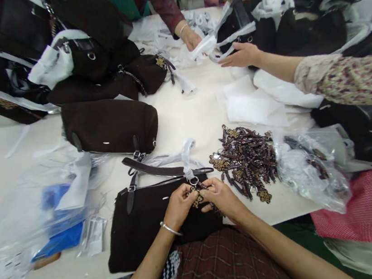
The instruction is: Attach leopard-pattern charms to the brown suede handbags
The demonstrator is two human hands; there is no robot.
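Observation:
A dark brown bag [142, 227] lies at the table's front edge, its strap [155, 168] stretched out behind it. Over the bag's top edge, my left hand [181, 204] pinches the left side of a flower-shaped charm [196, 196]. My right hand [219, 197] is closed on the charm's other side, the two hands almost touching. The charm is beside a metal ring [194, 181] with white wrapping [187, 157] above it. To the right lies a pile of similar braided charms [248, 156].
Another brown bag [112, 124] lies behind, with stacked bags [95, 73] at the back left. Plastic sleeves [21, 220] cover the left side; a clear plastic bag [314, 173] sits right. Other people's hands [191, 38] and a patterned sleeve [352, 76] reach over the table.

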